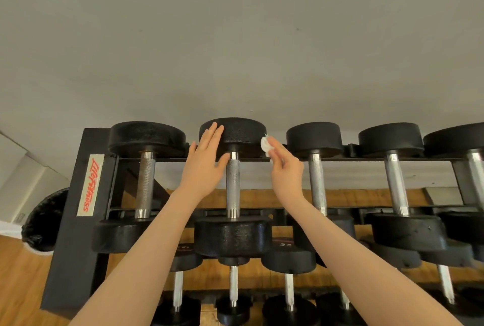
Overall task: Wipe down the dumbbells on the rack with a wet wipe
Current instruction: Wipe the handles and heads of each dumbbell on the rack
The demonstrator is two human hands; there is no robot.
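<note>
Your right fingers [275, 154] pinch the balled wipe [265, 145], which sits just beside the right rim of the dumbbell's far head [237, 133]. Your left fingers [213, 137] lie straight and spread on that head's left side. The handle [232, 184] runs from between your hands back toward you along the rack [78, 194].

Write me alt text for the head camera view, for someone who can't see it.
A person's right hand pinches a small white wet wipe against the far head of the second dumbbell from the left on a black rack, while the open left hand rests flat on that head. More dumbbells fill the row and the tier below.
</note>
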